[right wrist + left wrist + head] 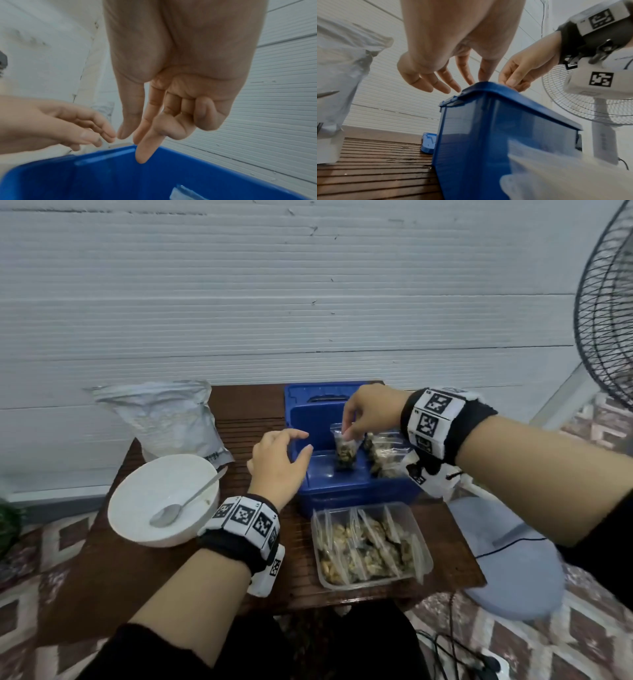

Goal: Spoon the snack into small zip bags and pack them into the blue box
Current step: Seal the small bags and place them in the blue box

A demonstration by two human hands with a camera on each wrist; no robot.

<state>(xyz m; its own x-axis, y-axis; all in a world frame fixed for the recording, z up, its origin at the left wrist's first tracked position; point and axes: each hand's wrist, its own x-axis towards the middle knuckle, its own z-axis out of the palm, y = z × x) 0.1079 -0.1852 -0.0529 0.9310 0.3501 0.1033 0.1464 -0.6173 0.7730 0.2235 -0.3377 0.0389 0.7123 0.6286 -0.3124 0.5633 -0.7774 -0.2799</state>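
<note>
Plastic, wood and metal on a small table

The glossy blue plastic box (356, 491) sits on a dark brown ribbed wooden table (239, 419); clear thin plastic zip bags (347, 448) look crinkled, a smooth white bowl (137, 508) holds a shiny metal spoon (185, 505), and the clear plastic tub (421, 556) looks faintly cloudy.

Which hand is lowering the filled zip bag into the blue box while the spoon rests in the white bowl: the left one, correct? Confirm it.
Not correct. The right hand pinches the top of the filled zip bag over the blue box, as the head view shows. The left hand hovers open beside the box, holding nothing. The spoon does rest in the white bowl.
</note>
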